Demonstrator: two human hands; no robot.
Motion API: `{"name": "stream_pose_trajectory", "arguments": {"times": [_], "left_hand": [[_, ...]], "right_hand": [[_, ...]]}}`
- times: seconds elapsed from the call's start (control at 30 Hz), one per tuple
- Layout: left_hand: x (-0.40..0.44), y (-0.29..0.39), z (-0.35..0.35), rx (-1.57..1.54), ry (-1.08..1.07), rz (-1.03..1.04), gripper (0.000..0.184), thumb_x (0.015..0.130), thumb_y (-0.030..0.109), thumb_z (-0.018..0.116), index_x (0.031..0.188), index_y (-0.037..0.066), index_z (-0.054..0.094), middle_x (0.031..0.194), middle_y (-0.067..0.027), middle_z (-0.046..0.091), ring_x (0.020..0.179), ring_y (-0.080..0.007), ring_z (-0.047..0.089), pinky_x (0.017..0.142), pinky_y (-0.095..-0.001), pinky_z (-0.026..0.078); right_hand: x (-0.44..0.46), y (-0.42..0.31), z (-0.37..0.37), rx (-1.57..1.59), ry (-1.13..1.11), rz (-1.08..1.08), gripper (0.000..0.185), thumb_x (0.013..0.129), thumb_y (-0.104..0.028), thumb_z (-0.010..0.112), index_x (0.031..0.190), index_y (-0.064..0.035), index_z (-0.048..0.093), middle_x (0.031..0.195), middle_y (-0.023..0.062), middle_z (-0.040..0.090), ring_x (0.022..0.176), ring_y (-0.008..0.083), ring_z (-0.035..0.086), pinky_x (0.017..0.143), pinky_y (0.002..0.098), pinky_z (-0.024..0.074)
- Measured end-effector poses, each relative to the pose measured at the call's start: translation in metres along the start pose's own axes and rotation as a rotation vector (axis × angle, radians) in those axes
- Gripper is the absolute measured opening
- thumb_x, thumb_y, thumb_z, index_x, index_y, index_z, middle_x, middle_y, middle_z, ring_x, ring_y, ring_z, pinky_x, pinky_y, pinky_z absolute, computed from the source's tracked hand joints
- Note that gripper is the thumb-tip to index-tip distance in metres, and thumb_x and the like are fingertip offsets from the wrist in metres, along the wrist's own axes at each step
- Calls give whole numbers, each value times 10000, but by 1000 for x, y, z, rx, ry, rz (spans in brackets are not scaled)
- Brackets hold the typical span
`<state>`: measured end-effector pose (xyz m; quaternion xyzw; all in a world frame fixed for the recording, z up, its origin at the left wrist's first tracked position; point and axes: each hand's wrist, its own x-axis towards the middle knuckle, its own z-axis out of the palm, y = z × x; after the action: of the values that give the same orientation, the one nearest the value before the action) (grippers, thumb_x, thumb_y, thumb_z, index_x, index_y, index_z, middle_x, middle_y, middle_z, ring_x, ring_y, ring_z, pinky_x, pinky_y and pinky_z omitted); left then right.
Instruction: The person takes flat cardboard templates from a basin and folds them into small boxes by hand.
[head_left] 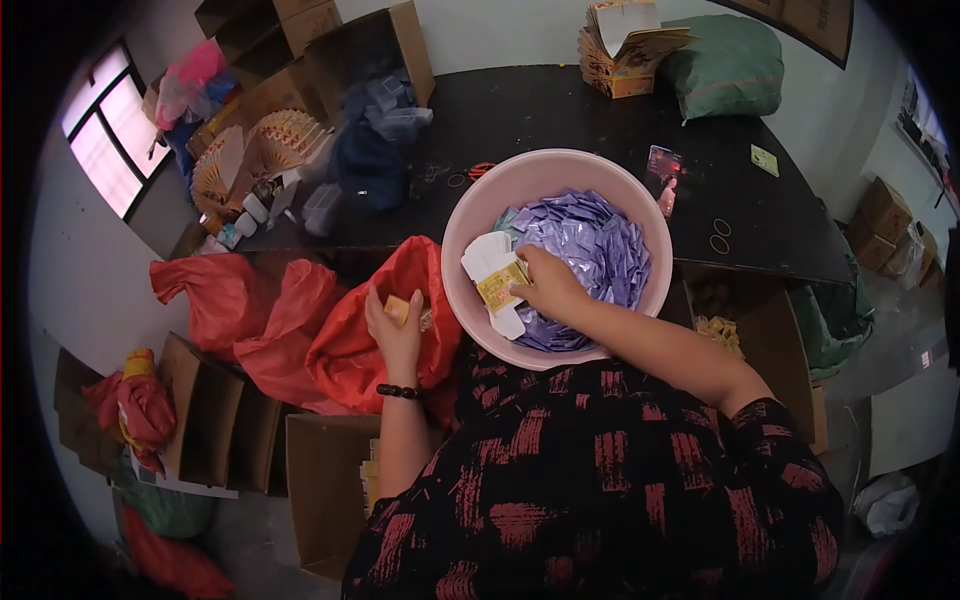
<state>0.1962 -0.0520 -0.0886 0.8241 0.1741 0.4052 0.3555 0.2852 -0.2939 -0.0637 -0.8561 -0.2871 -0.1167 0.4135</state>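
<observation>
A pink basin (458, 290) holds many small purple packets (590, 240). On the packets at its left side lie white flat pieces with a yellow printed middle, looking like unfolded small cartons (497, 287). My right hand (550, 285) reaches into the basin, its fingers closed at the edge of the yellow part. My left hand (393, 325) is over the mouth of an open red bag (350, 345), fingers curled around a small yellow-orange box (399, 309). What lies deeper in the bag is mostly hidden.
The dark table (510, 105) carries a green sack (725, 65), a stack of printed cartons (622, 60) and rubber bands (720, 235). Fanned cartons (250, 160) stand at the left. Cardboard boxes (335, 490) sit beside and below me.
</observation>
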Motion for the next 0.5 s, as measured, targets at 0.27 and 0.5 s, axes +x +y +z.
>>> {"name": "stream_pose_trajectory", "arguments": {"times": [0.27,0.5], "left_hand": [[-30,69,16,-100,-274,284,331,845,175,639,1129,14,585,1169,-174,555,1105,-316,524,946,-383,399],[-36,100,22,-781,-517,-268,299,937,95,518,1187,-69,533,1128,-107,593,1005,-167,580,848,-255,468]], "right_hand": [[-2,5,5,345,116,112,130,778,-68,650,870,11,602,755,125,619,637,214,596,611,317,474],[-20,-25,-27,843,-17,136,141,834,-83,650,927,19,618,803,58,646,702,87,593,639,233,484]]}}
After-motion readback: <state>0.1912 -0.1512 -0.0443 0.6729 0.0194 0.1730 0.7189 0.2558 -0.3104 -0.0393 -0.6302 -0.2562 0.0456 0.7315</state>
